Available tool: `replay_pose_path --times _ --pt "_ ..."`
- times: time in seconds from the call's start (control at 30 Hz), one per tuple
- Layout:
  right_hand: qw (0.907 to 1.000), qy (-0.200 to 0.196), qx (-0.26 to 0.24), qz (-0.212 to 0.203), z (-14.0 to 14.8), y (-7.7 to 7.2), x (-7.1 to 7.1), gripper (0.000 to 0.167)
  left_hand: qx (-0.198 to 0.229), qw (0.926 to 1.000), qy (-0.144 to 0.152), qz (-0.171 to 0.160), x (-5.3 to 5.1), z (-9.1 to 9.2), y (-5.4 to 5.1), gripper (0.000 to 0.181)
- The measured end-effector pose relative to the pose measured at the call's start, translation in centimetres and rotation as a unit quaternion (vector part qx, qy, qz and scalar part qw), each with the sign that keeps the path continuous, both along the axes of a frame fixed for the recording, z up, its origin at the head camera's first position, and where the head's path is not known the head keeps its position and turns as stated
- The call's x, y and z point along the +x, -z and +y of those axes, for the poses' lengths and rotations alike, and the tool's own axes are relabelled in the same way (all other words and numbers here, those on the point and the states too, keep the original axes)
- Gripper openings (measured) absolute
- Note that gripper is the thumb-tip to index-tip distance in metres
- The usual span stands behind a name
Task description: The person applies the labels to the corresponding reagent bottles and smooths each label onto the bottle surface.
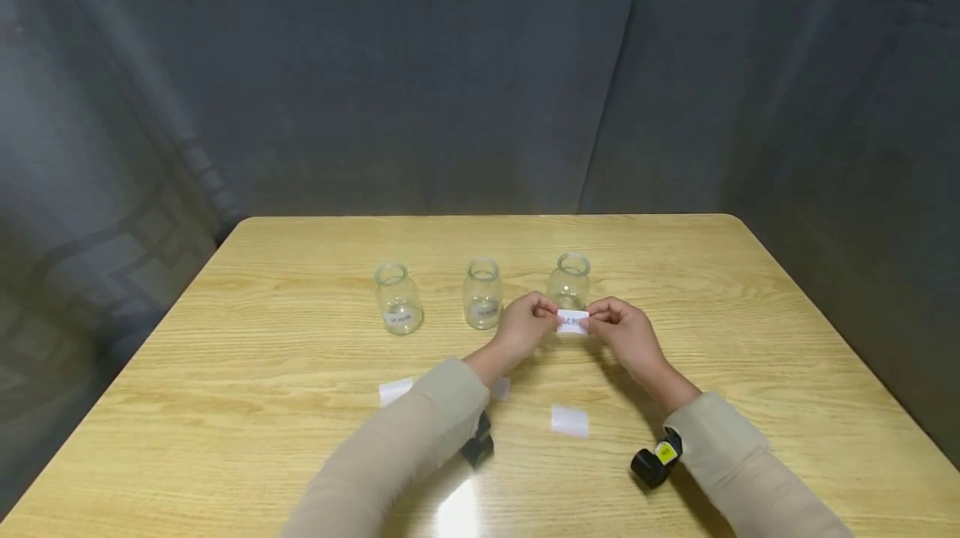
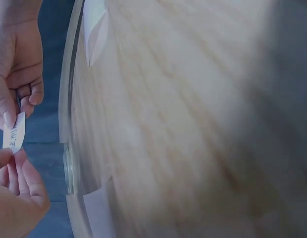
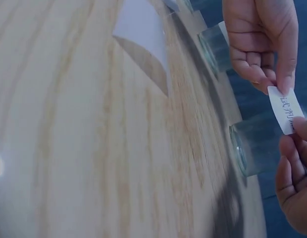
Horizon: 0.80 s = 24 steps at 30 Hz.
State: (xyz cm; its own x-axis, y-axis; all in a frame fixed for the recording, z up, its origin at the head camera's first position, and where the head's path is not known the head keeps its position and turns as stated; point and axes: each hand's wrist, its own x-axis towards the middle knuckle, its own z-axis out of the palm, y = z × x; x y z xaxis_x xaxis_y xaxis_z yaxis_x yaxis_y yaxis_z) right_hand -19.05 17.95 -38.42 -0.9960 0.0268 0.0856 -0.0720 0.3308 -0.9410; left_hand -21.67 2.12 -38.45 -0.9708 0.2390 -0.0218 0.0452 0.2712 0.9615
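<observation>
Between both hands, a small white label (image 1: 572, 321) with dark handwritten characters is stretched in front of the right-hand glass jar (image 1: 568, 276). My left hand (image 1: 523, 326) pinches its left end between thumb and finger. The other end is pinched by my right hand (image 1: 628, 340). In the right wrist view the label (image 3: 285, 109) is held by its two ends, close to the jar (image 3: 250, 144); whether it touches the glass I cannot tell. The middle jar (image 1: 482, 284) and the left jar (image 1: 395, 292) stand upright, uncapped, each with a written label low on its front.
White paper pieces lie on the wooden table (image 1: 300, 355): one at left (image 1: 394, 391), one partly behind the left sleeve (image 1: 500, 389), one nearer the right arm (image 1: 570, 421). Black devices show beside the left sleeve (image 1: 478, 442) and right sleeve (image 1: 658, 461). A dark curtain (image 1: 420, 80) hangs behind.
</observation>
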Motion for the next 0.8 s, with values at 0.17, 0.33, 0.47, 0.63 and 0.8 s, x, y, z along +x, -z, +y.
replay_pose_path --times 0.17,0.33,0.47,0.63,0.8 --pt "0.9996 0.027 -0.004 0.007 -0.2 0.3 -0.6 0.018 -0.011 0.9998 -0.014 0.010 -0.5 0.3 0.1 0.008" --pt "0.9993 0.035 -0.005 0.009 -0.4 0.7 -1.1 0.019 -0.049 0.9978 -0.021 0.039 -0.7 0.4 0.2 0.004" --pt "0.9989 0.045 0.001 0.010 -0.4 0.8 -1.5 0.019 -0.059 0.9956 -0.028 0.067 -0.9 0.7 0.3 0.004" --pt "0.9986 0.052 0.001 0.014 -0.5 0.9 -1.7 0.021 -0.068 0.9930 -0.043 0.087 -1.0 1.1 0.4 0.005" --pt "0.9986 0.050 -0.006 0.019 -0.4 0.9 -1.7 0.021 -0.089 0.9904 -0.053 0.091 -0.7 1.3 0.3 0.004"
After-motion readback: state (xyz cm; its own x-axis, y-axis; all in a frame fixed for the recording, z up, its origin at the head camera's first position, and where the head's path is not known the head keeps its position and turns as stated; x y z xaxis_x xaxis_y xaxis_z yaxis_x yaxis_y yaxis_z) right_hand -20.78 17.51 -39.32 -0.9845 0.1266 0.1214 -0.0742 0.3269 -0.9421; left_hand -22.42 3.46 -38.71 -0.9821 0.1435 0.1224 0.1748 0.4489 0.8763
